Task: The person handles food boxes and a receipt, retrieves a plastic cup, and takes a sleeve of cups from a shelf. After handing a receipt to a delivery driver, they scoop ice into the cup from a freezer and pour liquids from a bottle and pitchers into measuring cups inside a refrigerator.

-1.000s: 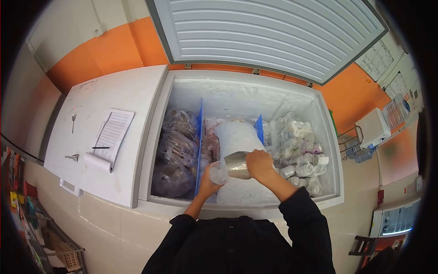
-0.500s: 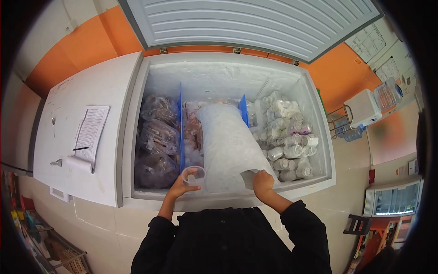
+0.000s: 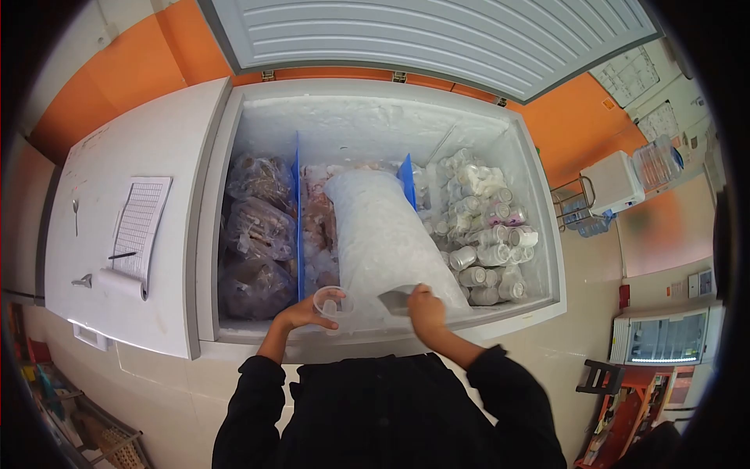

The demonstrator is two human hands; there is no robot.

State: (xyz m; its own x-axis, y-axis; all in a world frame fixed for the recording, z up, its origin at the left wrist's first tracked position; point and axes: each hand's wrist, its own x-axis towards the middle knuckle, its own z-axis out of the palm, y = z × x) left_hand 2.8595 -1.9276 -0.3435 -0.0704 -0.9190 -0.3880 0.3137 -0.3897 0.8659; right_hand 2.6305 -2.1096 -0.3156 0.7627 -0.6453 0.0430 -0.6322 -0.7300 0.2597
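A large clear plastic bag of ice (image 3: 383,227) leans over the front wall of an open chest freezer (image 3: 527,310). My left hand (image 3: 301,314) is closed around a clear plastic cup (image 3: 341,292) at the bag's left side, with a little ice showing in it. In my right hand (image 3: 426,316) is a metal scoop (image 3: 394,302), held by its handle low over the bag. Its blade points left toward the cup, a short gap away.
Blue dividers (image 3: 298,227) split the freezer. Bagged food (image 3: 264,227) fills the left section, frosted cups or bottles (image 3: 492,254) the right. The raised lid (image 3: 437,39) stands behind. On the left surface lie a clipboard of papers (image 3: 143,215), a pen (image 3: 122,255) and a spoon (image 3: 76,215).
My right hand has moved left, bringing the scoop closer to the cup. The scoop's blade has swung from pointing down at the ice to lying sideways. The whole view has shifted slightly.
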